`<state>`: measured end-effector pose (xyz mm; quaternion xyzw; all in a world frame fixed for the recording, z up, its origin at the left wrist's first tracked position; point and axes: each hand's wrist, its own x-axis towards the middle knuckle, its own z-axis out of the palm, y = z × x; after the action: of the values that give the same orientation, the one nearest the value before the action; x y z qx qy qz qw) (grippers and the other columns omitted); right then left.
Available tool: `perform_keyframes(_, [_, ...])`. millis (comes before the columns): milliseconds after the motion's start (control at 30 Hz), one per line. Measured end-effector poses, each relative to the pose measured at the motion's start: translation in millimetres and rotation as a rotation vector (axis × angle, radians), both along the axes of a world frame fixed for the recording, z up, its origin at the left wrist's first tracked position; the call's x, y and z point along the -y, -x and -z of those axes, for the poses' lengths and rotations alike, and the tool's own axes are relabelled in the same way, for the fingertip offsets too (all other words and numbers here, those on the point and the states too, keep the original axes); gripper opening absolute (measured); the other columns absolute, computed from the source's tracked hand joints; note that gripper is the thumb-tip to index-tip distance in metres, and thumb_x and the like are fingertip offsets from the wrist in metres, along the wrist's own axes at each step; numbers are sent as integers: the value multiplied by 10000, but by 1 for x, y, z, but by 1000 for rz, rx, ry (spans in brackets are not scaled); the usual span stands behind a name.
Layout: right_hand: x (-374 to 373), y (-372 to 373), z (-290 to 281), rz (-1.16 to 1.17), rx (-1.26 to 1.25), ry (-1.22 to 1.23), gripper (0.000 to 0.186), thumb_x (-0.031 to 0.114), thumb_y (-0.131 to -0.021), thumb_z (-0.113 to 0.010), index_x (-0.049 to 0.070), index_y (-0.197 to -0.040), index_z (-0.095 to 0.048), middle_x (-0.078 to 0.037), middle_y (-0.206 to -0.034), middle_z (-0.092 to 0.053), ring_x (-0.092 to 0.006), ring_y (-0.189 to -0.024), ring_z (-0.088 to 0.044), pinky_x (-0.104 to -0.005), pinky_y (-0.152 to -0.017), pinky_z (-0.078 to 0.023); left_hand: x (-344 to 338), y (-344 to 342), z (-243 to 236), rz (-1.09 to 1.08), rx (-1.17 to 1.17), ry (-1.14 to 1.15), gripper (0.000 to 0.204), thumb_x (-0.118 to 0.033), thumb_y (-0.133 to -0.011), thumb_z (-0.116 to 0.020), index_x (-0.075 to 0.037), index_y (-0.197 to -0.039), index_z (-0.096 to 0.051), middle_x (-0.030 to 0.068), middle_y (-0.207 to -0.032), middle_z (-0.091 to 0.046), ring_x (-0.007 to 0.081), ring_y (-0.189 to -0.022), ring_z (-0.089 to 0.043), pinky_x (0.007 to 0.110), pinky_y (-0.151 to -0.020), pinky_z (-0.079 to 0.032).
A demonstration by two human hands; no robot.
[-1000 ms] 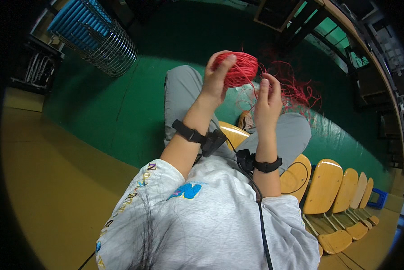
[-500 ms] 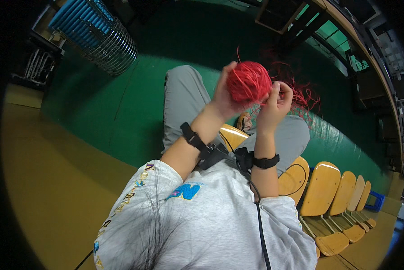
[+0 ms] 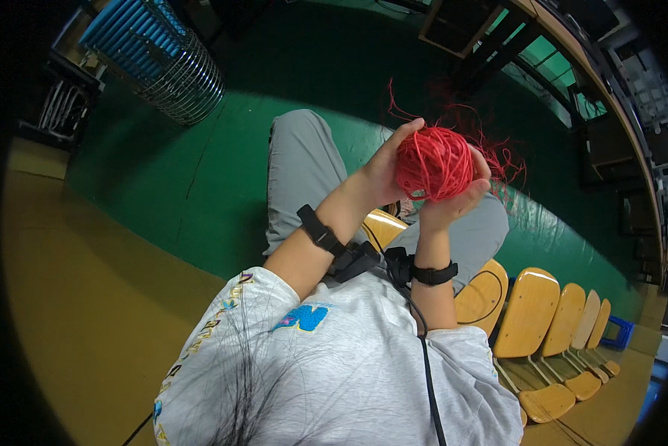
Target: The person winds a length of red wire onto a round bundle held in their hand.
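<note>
A ball of red string is held between both my hands, above my lap. My left hand cups its left side, the thumb near the top. Around the right and lower right side curl the fingers of my right hand. Loose red strands hang in a tangle beyond the ball, toward the green floor. One thin strand sticks up past the left thumb. The left fingers are partly hidden behind the ball.
Wooden chairs stand in a row on my right. At the far left is a stack of blue-topped metal stools. A long desk curves along the right. Black straps circle both forearms, with a cable running down my shirt.
The ball has shifted right and slightly nearer, and has turned. My right hand has gone from pinching beside the ball to wrapping its right side.
</note>
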<state>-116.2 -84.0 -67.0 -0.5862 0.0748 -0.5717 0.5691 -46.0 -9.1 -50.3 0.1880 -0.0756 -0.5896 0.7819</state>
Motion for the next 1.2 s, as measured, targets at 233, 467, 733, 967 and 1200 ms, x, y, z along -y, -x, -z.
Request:
perform_keyframes(233, [23, -7, 17, -285, -154, -585, 736, 605, -912, -207, -27, -1119, -523, -123, -1042, -606, -210, -957, -586, -331, -845, -471, 13, 4, 20, -369, 543, -559, 389, -377, -969, -323, -74, -1003, -564, 77, -1014, -569, 210, -950, -545, 354, -834, -427])
perform_keyframes(467, [49, 2, 67, -993, -77, -854, 665, 600, -915, -202, 59, -1073, -555, -60, -922, -630, -161, -716, -621, -246, -489, -489, 14, -5, 33, -1055, 1854, -430, 296, -242, -960, -393, -43, -1119, -543, 142, -1078, -573, 297, -938, -580, 364, -809, -461])
perform_keyframes(733, [20, -9, 28, -129, -266, -637, 601, 510, -952, -226, 35, -985, -592, -71, -864, -625, -130, -670, -586, -226, -510, -462, 23, 7, 34, -870, 1583, -422, 734, -459, -677, -743, -27, -1186, -437, 183, -1193, -482, 295, -983, -562, 347, -861, -455])
perform_keyframes(967, [18, -7, 4, -34, -660, -209, 477, 394, -966, -358, 6, -931, -634, -19, -647, -576, -56, -472, -434, -228, -440, -325, 11, -19, 27, -579, 350, -214, 480, -377, -832, -628, -62, -1160, -475, 92, -1047, -578, 189, -942, -582, 328, -789, -494])
perform_keyframes(1200, [28, -5, 19, 155, -507, 43, 423, 325, -979, -365, -14, -911, -609, 8, -691, -581, -47, -581, -484, -205, -520, -377, -10, -24, 7, 4, -48, 93, 515, -493, -880, -468, -87, -1195, -506, 132, -1122, -581, 291, -963, -594, 461, -771, -518])
